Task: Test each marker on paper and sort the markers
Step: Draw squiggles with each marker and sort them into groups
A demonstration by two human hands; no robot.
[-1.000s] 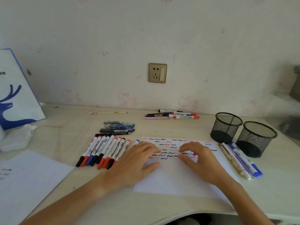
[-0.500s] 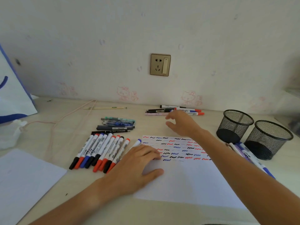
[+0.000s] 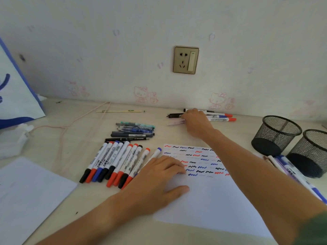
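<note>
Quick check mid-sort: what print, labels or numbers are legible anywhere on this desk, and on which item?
"WHITEBOARD": on the barrels in the whiteboard marker row, only partly legible.
Digits on the black pen: too blurred to read for sure.
Labels on the far markers by the right hand: too small.
Blue-and-white bag: no readable text.

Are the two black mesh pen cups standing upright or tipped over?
Upright. Both black mesh pen cups sit on their bases, open rims facing up.
</note>
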